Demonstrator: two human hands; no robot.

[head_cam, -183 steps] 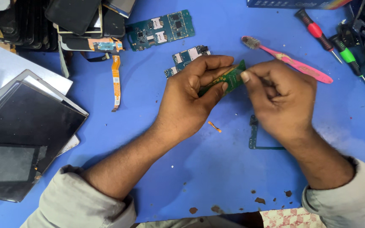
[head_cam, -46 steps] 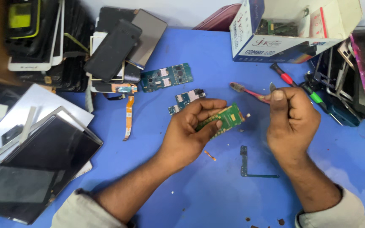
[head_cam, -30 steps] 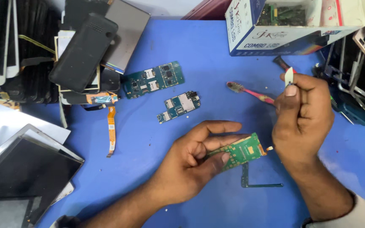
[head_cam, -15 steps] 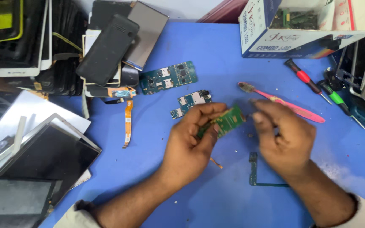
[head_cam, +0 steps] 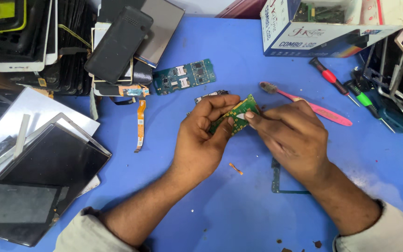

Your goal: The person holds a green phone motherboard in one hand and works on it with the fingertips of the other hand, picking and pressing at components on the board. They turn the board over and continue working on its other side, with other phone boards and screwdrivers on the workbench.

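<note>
Right hand rejoined circuit board (left-held).

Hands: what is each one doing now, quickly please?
Left hand: closed, holding the green board.
Right hand: fingertips pinched on the board's edge.

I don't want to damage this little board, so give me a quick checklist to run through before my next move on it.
1. Small green circuit board gripped in left hand: ok.
2. Right hand fingertips on the board's edge: ok.
3. Whether the right hand holds a small tool or part: cannot tell.
4. Pink toothbrush lying close by on the blue table: ok.
5. Screwdrivers nearby to the right: ok.
6. Mat beneath the hands free of debris: not ok, small orange scrap lies there.
</note>
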